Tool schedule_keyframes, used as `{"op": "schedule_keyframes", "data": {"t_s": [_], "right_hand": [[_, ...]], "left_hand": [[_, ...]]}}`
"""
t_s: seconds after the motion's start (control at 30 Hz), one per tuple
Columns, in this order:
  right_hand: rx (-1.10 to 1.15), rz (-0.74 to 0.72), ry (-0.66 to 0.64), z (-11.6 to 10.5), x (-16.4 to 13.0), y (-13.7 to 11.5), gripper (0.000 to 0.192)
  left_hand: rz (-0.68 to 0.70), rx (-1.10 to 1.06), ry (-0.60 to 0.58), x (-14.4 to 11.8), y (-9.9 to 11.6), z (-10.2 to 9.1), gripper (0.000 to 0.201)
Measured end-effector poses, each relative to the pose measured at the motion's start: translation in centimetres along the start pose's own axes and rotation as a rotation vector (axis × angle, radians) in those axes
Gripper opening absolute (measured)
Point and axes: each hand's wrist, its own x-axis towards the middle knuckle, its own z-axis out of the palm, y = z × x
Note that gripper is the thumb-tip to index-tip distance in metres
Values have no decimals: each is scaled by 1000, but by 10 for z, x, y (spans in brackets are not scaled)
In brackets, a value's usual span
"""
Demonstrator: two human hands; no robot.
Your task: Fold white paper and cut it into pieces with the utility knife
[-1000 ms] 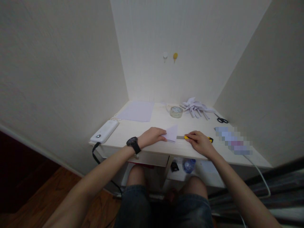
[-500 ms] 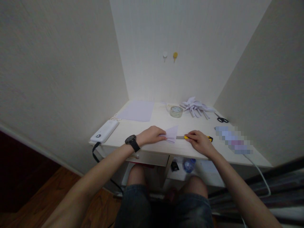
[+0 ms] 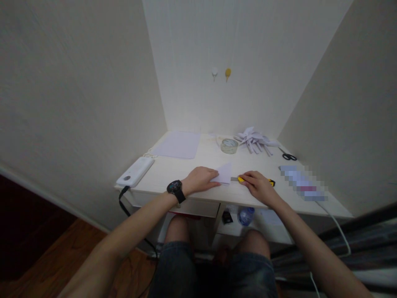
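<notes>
While our left hand (image 3: 201, 179) presses the folded paper (image 3: 224, 173) flat, our right hand (image 3: 256, 185) grips the yellow cutter (image 3: 240, 179) beside it.

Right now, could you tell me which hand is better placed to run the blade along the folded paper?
The right hand: it grips the yellow utility knife, blade toward the folded paper, which the left hand pins.

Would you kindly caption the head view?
Left hand pins folded paper; right hand holds yellow utility knife beside it.
</notes>
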Motion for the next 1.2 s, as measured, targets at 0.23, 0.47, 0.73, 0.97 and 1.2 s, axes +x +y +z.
{"op": "schedule_keyframes", "data": {"t_s": [0.23,0.47,0.73,0.97,1.2], "right_hand": [[1,-37,-9,0,0,-3,32],[-17,-28,8,0,0,-4,31],[-49,-91,34,0,0,-4,30],[-12,-129,18,0,0,-3,28],[19,-144,7,1,1,-3,27]], "left_hand": [[-74,-85,6,5,0,-2,42],[-65,32,-23,6,11,-6,52],[-113,-48,1,9,11,-2,46],[-174,-56,-54,15,12,-4,53],[-157,-73,6,12,14,-8,36]]}}
